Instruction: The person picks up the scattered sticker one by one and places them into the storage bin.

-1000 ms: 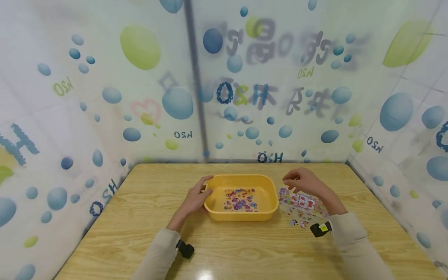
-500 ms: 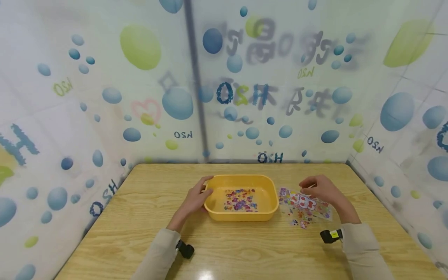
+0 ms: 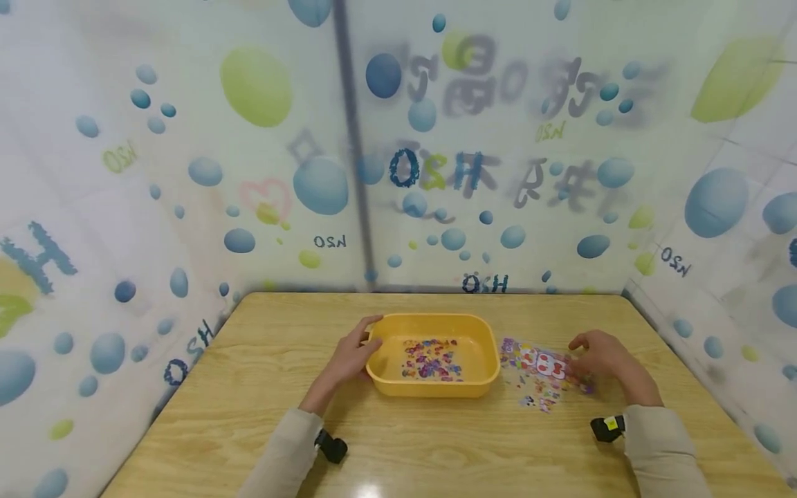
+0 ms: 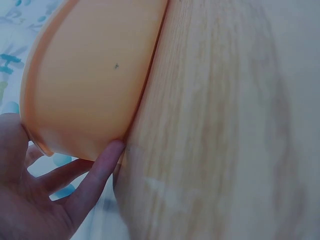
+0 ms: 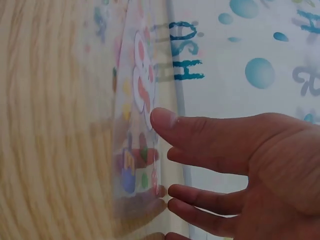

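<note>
My left hand [image 3: 345, 360] grips the left end of a yellow plastic tray [image 3: 432, 389], thumb over the rim and fingers along the outside. The left wrist view shows its fingertips against the tray's wall [image 4: 95, 75]. Many tiny colourful pieces [image 3: 432, 361] lie in the tray. To its right, a clear plastic sheet [image 3: 548, 364], printed with a white cartoon face with red spots, lies on the table. Over this sheet's right end is my right hand [image 3: 607, 360], fingers loosely bent. In the right wrist view its thumb tip overlaps the printed plastic [image 5: 143, 75]; the fingertips are close to it.
More small colourful pieces [image 3: 540, 398] show on the table at the sheet's near side. The wooden table [image 3: 429, 443] ends at a pale curtain [image 3: 529, 228] with blue and green dots, which also runs along both sides.
My right hand has moved right and toward me, from beside the tray to the printed sheet's right end. My left hand keeps its grip on the tray. The head view has shifted slightly.
</note>
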A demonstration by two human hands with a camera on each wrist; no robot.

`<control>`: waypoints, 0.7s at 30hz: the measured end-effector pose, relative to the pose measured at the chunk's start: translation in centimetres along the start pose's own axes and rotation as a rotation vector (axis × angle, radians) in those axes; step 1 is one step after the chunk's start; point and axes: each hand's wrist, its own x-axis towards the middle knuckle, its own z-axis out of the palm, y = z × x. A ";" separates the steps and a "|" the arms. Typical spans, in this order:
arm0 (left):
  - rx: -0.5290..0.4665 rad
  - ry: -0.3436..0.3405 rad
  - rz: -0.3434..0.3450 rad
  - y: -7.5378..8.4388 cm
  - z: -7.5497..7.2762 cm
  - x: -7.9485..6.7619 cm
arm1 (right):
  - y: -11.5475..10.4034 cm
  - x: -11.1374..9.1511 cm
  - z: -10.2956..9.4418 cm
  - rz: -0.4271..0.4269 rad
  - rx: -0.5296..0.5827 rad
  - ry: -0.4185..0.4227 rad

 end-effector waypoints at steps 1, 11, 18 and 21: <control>-0.003 0.002 0.000 0.0 0.0 0.0 | 0.2 0.1 0.0 0.002 -0.004 -0.008; -0.010 0.005 -0.011 -0.2 -0.2 0.0 | 1.4 0.2 0.8 -0.079 -0.013 -0.003; -0.006 0.008 -0.010 -0.1 0.0 0.0 | 1.2 0.2 0.8 -0.078 -0.014 0.020; -0.007 0.006 -0.011 0.1 0.1 0.2 | 1.1 0.2 0.7 -0.053 -0.003 0.018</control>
